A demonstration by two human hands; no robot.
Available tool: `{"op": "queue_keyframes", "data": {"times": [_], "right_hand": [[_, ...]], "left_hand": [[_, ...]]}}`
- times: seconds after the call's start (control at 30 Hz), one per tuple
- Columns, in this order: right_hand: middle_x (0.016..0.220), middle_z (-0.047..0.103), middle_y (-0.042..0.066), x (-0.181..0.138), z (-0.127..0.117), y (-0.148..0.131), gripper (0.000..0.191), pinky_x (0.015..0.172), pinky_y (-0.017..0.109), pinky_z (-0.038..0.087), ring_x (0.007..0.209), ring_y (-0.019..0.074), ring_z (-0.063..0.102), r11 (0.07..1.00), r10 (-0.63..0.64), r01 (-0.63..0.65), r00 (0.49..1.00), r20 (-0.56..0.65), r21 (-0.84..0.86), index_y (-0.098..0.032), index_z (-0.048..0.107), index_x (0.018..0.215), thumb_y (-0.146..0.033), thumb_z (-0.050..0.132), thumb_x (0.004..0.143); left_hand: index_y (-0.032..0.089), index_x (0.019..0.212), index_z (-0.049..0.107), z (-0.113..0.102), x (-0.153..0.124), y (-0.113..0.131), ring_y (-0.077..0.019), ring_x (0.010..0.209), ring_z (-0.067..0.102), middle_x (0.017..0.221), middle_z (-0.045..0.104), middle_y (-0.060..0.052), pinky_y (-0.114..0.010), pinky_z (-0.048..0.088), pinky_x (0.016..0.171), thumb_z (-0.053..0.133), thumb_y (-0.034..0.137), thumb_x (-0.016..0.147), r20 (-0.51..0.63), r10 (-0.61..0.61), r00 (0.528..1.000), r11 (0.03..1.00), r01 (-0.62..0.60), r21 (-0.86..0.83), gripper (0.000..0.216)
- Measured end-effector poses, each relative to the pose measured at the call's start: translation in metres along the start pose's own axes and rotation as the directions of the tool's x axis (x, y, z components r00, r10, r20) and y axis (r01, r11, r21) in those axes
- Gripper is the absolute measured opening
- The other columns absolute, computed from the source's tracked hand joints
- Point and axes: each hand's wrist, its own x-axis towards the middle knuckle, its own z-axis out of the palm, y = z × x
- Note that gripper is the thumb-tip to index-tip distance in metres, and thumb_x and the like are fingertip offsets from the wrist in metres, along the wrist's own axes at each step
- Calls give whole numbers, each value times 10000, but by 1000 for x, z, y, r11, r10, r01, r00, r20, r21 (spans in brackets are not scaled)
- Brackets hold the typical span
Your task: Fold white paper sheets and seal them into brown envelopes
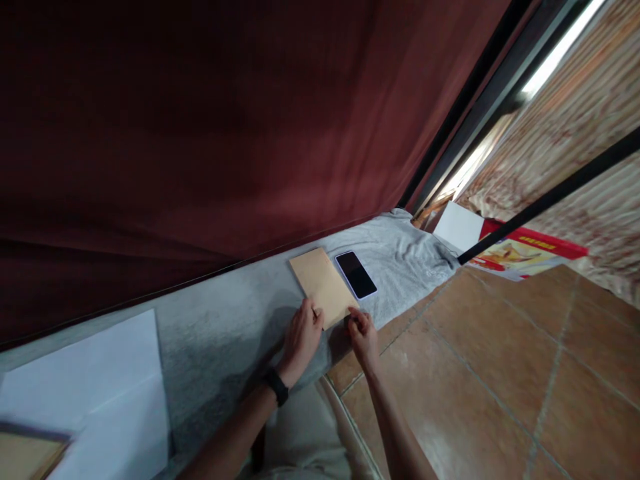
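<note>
A flat tan rectangle that looks like a paper envelope [327, 287] lies on the grey bench surface in front of me. At its near left corner, my left hand [304, 330] is closed with thumb and fingers pinching the edge; a black band circles that wrist. My right hand [363, 333] pinches the near right corner with its fingers curled in. Just beyond the envelope's right edge, a phone [356, 275] with a dark screen and pale case rests on a grey cloth [400, 257]. No opening or flap can be made out on the envelope.
White paper sheets [125, 373] lie on the bench at left, with a tan, dark-edged item [30, 457] on them. A dark red curtain [225, 133] hangs behind the bench. At right are a black metal bar [550, 197], a red and yellow box [525, 250] and floor tiles [475, 387].
</note>
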Motion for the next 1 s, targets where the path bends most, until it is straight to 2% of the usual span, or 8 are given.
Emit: {"op": "queue_keyframes", "data": {"times": [0.1,0.2,0.37,0.6,1.0], "right_hand": [[1039,618,96,-1,-1,-1,399,647,331,619,924,235,637,1000,-9,9,1000,-2,11,-208,732,1166,-355,548,843],[1043,613,101,-2,-2,-2,412,679,363,627,921,242,636,1000,-21,21,1000,4,17,-190,726,1176,-373,557,847],[1077,614,111,-1,-5,3,446,713,367,624,956,245,638,1000,-19,20,999,31,-19,-181,711,1209,-404,542,861],[1118,605,115,0,-7,14,456,735,362,625,1011,246,630,997,-54,56,997,58,-46,-187,687,1248,-412,529,884],[1089,630,105,1,-10,7,449,692,375,627,950,248,642,999,-36,38,997,68,-24,-194,697,1224,-426,570,862]], "left_hand": [[209,1192,557,-1,-10,-3,-258,1211,609,1255,635,-120,-430,506,1022,507,197,977,34,292,956,946,-294,137,221],[203,1355,498,4,-17,-9,-288,1423,446,1505,484,-144,-470,451,1124,525,188,976,99,387,917,902,-399,167,380],[176,1371,494,13,-21,-18,-295,1485,371,1528,470,-164,-479,429,1168,575,191,955,158,377,913,900,-401,172,424],[191,1365,492,9,-19,-18,-294,1501,357,1551,451,-166,-496,421,1175,550,198,956,191,371,909,906,-400,141,413],[197,1359,506,8,-20,-16,-288,1509,343,1562,449,-154,-483,382,1201,565,174,930,192,384,903,901,-412,137,434]]}}
